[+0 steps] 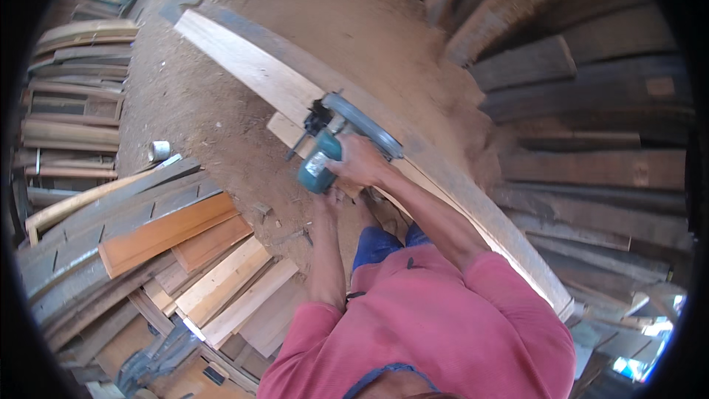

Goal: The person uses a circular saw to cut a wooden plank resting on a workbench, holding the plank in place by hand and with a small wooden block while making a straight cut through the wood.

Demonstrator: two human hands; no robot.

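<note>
A teal circular saw (319,163) with a grey blade guard rests on a long, pale wooden board (251,59). My right hand (360,161) is closed round the saw's handle. Close below the motor housing is my left hand (330,198), its fingers mostly hidden by the saw and too blurred to read. The pale board lies along a long grey beam (325,77) running from far left to near right. A shorter light piece of wood (284,131) shows beside the board, just left of the saw.
Stacked planks (214,281) and orange-brown boards (170,233) lie at the lower left. Dark timber (591,170) is piled along the right, more wood (77,103) along the far left. A small white can (159,151) stands on the dirt floor (199,96).
</note>
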